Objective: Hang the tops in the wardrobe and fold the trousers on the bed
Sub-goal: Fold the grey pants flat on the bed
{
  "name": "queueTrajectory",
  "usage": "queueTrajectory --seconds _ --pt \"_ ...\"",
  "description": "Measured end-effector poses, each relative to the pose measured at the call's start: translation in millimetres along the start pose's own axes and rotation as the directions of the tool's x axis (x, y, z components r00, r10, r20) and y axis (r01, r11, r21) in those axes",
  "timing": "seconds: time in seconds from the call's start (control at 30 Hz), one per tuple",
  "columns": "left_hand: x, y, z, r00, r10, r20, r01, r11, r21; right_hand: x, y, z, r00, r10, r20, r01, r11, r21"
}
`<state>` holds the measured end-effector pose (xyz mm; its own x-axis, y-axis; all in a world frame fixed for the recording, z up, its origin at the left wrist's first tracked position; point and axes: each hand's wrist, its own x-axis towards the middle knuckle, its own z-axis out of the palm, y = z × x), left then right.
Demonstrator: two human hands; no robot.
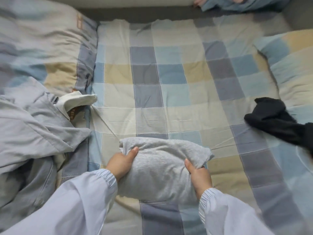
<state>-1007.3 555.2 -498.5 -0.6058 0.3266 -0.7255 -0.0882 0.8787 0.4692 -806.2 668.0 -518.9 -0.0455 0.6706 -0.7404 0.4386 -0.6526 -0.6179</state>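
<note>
While you lean over the bed, both of your hands are clamped on one folded grey garment, probably the trousers, which lies on the checked cover close to you, near the middle of the bed's near edge. Your left hand grips its left end, thumb lying on top and the other fingers tucked under the cloth. Your right hand grips the right end, thumb on top and the fingers curled into the fabric by the loose corner. Both of your sleeves are pale and gathered at the cuff.

Counted, you have four other pieces of clothing or cloth in view: one pale grey-blue garment heaped at your left with a white collar or lining showing, one black garment at your right and well apart from the folded one, and one blue piece at the far edge, cut off by the frame. One checked pillow sits at far left.
</note>
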Motion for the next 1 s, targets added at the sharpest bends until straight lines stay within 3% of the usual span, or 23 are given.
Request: queueTrajectory --seconds 0.07,0.3,0.5,0.6,0.73,0.87,0.93,1.0 --pt "-49.1 34.8 -16.6 0.997 0.079 -0.002 -0.078 0.986 0.146 -56.6 -24.6 -35.9 0.994 -0.04 -0.104 0.045 0.998 0.043" --pt "-236.1 130.5 -33.4 0.928 0.343 0.149 -0.373 0.865 0.335 -248.4 -70.5 -172.5 0.945 -0.104 -0.311 0.172 0.965 0.2" --pt "-418.8 160.6 34.5 0.739 0.541 0.401 -0.673 0.612 0.416 -405.4 -2.9 -304.2 0.82 0.037 -0.571 0.253 0.872 0.42" --pt "-509.2 144.7 95.5 0.6 0.568 0.564 -0.799 0.458 0.389 -475.2 67.2 -358.6 0.723 0.172 -0.669 0.295 0.799 0.524" --pt "-626.7 92.0 188.8 0.39 0.52 0.76 -0.92 0.267 0.289 -561.0 179.3 -412.0 0.55 0.403 -0.732 0.337 0.695 0.635" --pt "-745.6 2.5 278.3 0.214 0.335 0.918 -0.974 -0.004 0.228 -645.1 308.8 -440.7 0.438 0.618 -0.653 0.358 0.546 0.758" --pt "-794.1 -48.1 313.4 0.162 0.206 0.965 -0.976 -0.108 0.187 -684.8 362.6 -446.9 0.429 0.713 -0.554 0.356 0.43 0.829" --pt "-834.9 -96.7 344.2 0.124 0.091 0.988 -0.971 -0.196 0.14 -718.4 408.3 -443.2 0.323 0.817 -0.478 0.495 0.285 0.821"
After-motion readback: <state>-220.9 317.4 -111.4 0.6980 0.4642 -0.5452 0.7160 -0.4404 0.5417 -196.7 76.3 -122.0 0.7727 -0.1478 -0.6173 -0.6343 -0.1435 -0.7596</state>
